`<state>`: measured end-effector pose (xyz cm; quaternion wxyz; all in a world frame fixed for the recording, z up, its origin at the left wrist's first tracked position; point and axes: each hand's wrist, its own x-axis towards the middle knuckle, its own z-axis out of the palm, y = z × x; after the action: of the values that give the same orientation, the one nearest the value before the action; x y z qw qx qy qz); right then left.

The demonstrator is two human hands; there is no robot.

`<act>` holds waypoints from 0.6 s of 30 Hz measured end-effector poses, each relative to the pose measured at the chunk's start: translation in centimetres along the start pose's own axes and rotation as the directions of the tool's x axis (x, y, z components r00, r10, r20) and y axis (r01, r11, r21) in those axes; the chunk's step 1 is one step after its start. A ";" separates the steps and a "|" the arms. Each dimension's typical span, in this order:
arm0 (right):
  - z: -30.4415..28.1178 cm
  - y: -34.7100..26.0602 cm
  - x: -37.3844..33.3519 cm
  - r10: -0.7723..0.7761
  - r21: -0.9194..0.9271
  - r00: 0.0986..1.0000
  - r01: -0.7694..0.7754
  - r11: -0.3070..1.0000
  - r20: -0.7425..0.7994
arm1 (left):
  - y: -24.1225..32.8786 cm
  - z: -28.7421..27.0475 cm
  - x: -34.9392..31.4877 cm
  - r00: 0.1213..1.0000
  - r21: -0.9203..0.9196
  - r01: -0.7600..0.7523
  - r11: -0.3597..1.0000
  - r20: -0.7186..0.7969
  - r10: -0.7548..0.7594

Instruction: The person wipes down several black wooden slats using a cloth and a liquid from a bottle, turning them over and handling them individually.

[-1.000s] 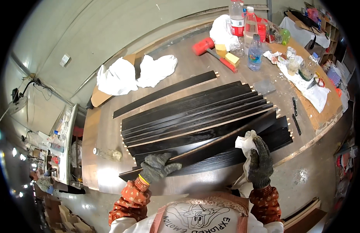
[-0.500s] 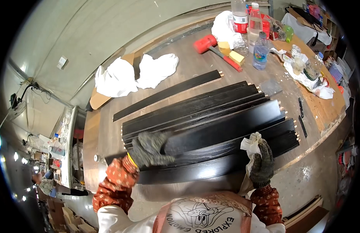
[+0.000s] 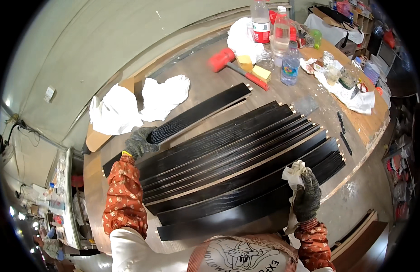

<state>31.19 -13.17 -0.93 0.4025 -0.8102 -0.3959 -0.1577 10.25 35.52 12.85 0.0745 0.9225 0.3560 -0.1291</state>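
Observation:
My left hand (image 3: 141, 143), in a dark grey knit glove, has its fingers wrapped round a black wooden slat (image 3: 201, 113) at the far side of the row. Light dowel pegs stick out of this slat's right end, and a dark edge shows just below it. My right hand (image 3: 307, 197), gloved alike, grips a crumpled white cloth (image 3: 294, 176) over the right ends of the near slats. Between my hands several black slats (image 3: 237, 156) lie side by side, most with pegs at their right ends. The nearest black slat (image 3: 219, 223) has a smooth sheen.
Beyond the slats are white cloth bundles (image 3: 115, 110), a red-headed mallet (image 3: 222, 60) and yellow sponges (image 3: 261, 73). Bottles (image 3: 290, 65) stand at the back right. Clutter on white paper (image 3: 355, 97) and thin black strips (image 3: 346, 143) lie along the right side of the wooden table (image 3: 372, 129).
My left hand has moved from the near slats to the far-side slat and closed on it. My right hand still holds the cloth in about the same place. The view has shifted.

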 end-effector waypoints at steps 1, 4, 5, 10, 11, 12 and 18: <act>-0.2 0.0 -0.1 0.006 -0.003 1.000 -0.006 1.000 0.008 | 0.0 0.9 0.6 1.000 -0.064 -0.006 0.998 -0.028 0.004; -0.1 -0.2 -0.3 0.031 -0.037 0.999 -0.030 0.999 0.031 | -0.2 2.5 1.5 0.999 -0.063 0.044 0.997 -0.005 -0.044; 0.0 -0.3 -0.3 0.039 -0.074 0.998 -0.036 0.997 0.042 | -0.4 3.0 1.8 0.999 -0.028 0.027 0.999 -0.029 -0.028; -0.1 -0.2 -0.3 0.045 -0.117 0.998 -0.040 0.992 0.039 | 0.2 3.1 2.1 0.999 -0.059 0.035 0.998 -0.023 -0.036; -0.1 -0.4 -0.1 0.046 -0.121 0.998 -0.041 0.992 0.039 | -0.5 3.2 2.5 0.999 -0.034 0.044 0.998 -0.007 -0.044; -0.1 -0.6 0.1 0.038 -0.121 0.999 -0.035 0.992 0.019 | -0.9 3.0 2.6 0.999 -0.033 0.031 0.999 -0.008 -0.031; -0.1 -0.7 0.8 -0.007 -0.118 1.000 0.008 0.993 0.009 | 0.1 3.8 1.6 0.971 0.117 -0.030 0.993 -0.231 0.057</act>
<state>31.19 -12.56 -0.07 0.3517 -0.8317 -0.3907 -0.1786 10.73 35.54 8.75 -0.0172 0.9416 0.3340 -0.0379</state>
